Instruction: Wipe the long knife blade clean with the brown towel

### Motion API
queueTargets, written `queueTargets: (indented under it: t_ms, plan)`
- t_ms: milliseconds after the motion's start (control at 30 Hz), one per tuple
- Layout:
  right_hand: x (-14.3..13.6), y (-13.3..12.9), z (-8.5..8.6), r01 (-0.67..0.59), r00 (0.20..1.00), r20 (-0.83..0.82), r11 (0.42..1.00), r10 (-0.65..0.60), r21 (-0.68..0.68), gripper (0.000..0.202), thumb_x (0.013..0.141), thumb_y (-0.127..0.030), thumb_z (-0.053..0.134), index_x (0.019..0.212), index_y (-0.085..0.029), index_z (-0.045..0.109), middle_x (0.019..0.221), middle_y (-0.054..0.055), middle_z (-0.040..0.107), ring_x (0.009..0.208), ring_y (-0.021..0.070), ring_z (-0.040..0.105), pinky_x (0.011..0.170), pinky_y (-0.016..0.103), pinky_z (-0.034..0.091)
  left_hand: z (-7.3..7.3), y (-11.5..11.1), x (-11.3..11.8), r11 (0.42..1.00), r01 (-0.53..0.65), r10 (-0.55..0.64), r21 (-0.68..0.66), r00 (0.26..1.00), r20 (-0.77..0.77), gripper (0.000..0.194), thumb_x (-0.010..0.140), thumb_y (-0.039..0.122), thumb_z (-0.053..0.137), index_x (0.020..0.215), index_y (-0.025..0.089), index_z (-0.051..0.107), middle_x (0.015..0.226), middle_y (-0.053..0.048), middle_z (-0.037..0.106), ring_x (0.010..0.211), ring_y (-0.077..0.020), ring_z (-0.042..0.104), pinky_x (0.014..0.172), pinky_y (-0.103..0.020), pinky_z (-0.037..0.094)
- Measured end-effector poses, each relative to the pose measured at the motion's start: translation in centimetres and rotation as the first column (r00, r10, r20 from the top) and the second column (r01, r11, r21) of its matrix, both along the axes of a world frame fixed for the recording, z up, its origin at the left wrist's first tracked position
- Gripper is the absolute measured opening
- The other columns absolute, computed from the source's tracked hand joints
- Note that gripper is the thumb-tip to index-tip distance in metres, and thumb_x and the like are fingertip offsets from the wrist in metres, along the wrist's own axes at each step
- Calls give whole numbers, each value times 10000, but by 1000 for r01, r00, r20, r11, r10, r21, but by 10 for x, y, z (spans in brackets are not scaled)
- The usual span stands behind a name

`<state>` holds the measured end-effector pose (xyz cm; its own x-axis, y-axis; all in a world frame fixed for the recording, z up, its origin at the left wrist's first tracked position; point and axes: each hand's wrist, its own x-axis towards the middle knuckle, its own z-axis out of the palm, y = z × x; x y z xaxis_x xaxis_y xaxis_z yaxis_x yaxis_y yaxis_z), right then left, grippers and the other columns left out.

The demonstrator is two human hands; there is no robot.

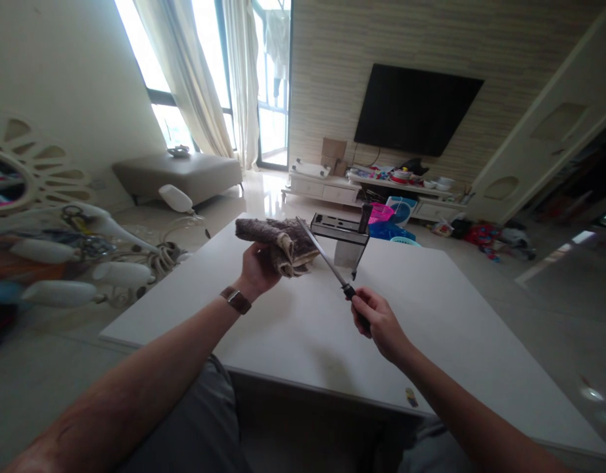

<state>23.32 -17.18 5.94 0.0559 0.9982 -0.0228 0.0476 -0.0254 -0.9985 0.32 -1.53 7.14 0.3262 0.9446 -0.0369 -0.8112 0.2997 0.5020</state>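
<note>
My left hand (258, 270), with a brown strap on its wrist, grips a folded, fuzzy grey-brown cloth (286, 244) above the white table (401, 322). In my right hand (376, 318) is the black handle of a sharpening steel (325, 255). Its long metal rod slants up and left, and its far end lies against or just in front of the cloth's right side; exact contact cannot be told. Just beyond stands a metal knife rack (340, 228) with slots in its top, and one black-handled item stands up at its right end.
A small sticker-like patch (411, 397) is on the table's near edge. White lamp parts (100, 279) with cables lie on the left. Past the table are a pink basket (380, 213), a blue tub (389, 231) and a low TV cabinet (323, 190).
</note>
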Motion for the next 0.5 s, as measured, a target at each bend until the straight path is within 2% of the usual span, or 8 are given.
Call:
queueTargets:
  t_ms: [133,200,267,400,500]
  plan:
    - [-2,3,-5,-23,996,87,999,18,49,303,895,-497,602,899,-217,488,640,-80,492,411,80,482,340,191,330,-12,-19,17,970,244,-242,15,967,-83,238,723,198,652,919,97,744,877,-117,779,891,-313,740,906,-460,579]
    - [-7,3,-12,-68,991,118,997,63,40,302,906,-500,587,916,-221,473,710,-68,532,414,77,512,340,193,344,-21,-30,28,926,375,-366,44,919,-145,262,729,168,688,970,86,750,961,-133,782,910,-299,737,947,-444,555]
    - [-13,3,-20,-123,985,122,992,119,19,295,917,-498,566,971,-224,470,753,-60,561,409,73,521,342,193,341,-29,-39,38,890,448,-426,78,882,-203,284,745,149,741,1022,88,750,1054,-147,773,974,-292,728,998,-431,525]
    - [-23,2,-32,-158,981,108,987,161,-36,295,936,-487,516,1065,-227,460,659,-85,554,362,65,446,344,184,299,-41,-50,51,921,362,-314,142,909,-275,374,687,113,854,1042,132,740,1063,-121,770,1005,-268,719,1039,-433,498]
    - [-26,2,-33,-136,986,88,986,145,-92,273,934,-494,499,955,-224,464,543,-106,479,348,64,381,340,178,259,-42,-52,54,948,269,-208,171,928,-310,457,643,99,887,1069,151,732,1038,-98,774,986,-249,721,1037,-437,507]
